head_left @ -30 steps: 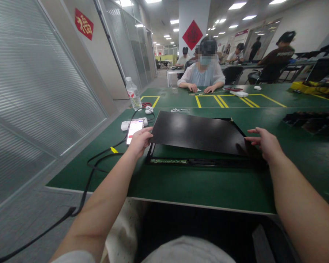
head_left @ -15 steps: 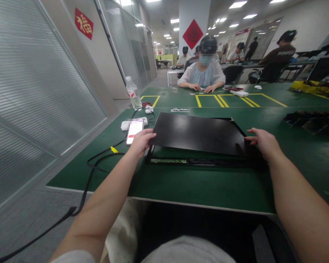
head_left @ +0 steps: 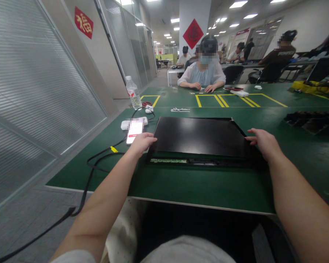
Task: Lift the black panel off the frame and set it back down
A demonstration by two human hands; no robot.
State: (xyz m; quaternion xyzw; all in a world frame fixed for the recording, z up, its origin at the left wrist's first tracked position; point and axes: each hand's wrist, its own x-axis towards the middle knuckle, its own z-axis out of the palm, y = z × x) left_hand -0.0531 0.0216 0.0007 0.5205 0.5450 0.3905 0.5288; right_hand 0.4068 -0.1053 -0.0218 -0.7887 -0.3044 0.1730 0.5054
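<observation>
A glossy black screen panel [head_left: 197,135] lies in a shallow black frame [head_left: 227,162] on the table. Along the frame's near side, a strip of green circuit board [head_left: 168,161] shows below the panel's edge. My left hand [head_left: 142,143] pinches the panel's left edge between thumb and fingers. At the right edge, my right hand [head_left: 264,143] has its lower fingertips on the panel's side, with the index finger reaching out above them. Beside my left hand is a lit phone [head_left: 135,131] leaning on a white object [head_left: 125,125].
A green table [head_left: 197,190] extends to a person [head_left: 203,73] seated opposite. A water bottle [head_left: 133,93] and small pale parts [head_left: 180,109] stand beyond the panel. A black cable [head_left: 89,182] runs off the left edge. Dark pieces [head_left: 315,122] lie at right.
The panel's raised left side has come down, so it now sits lower and flatter in the frame. My left hand has lowered slightly with it; my right hand has hardly moved.
</observation>
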